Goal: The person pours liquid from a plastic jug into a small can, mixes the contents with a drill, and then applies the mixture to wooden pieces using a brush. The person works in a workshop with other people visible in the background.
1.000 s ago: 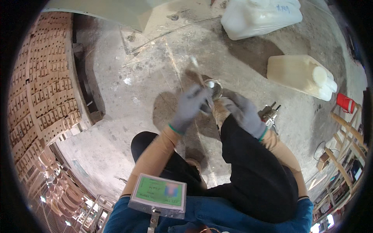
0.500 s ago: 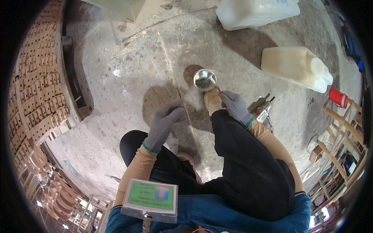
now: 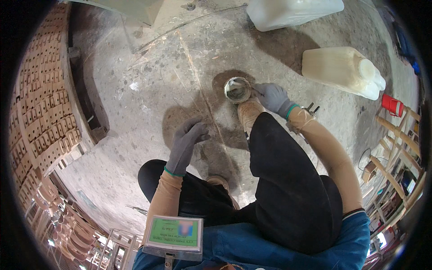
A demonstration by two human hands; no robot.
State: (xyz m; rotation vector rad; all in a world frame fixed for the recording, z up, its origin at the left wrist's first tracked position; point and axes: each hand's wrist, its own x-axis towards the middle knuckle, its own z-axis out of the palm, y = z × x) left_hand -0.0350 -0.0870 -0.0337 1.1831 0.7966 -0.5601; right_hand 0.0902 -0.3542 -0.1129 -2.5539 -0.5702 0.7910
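A small round cup [image 3: 237, 96] with white paste inside its wall stands on the concrete floor by my right shoe [image 3: 250, 112]. At the cup's right side is my right hand [image 3: 272, 96], in a grey glove. Its fingers are closed round a thin stick-like tool [image 3: 257, 92] that reaches to the rim; most of the tool is hidden. My left hand [image 3: 188, 137], also gloved in grey, hovers over my left knee. Its fingers are loosely bent and apart, with nothing in them. Partly behind my right forearm lies a metal tool [image 3: 310, 108].
Two plastic jugs, one white [image 3: 292, 13] and one yellowish [image 3: 337, 69], are at the far right. Beyond them sits a red container [image 3: 392, 105] near wooden frames [image 3: 396, 135]. Stacked drilled wooden pieces [image 3: 42, 103] line the left side.
My right hand has moved forward and up beside the cup, and less of the stick-like tool shows. The left hand has shifted slightly, its fingers a little more spread.
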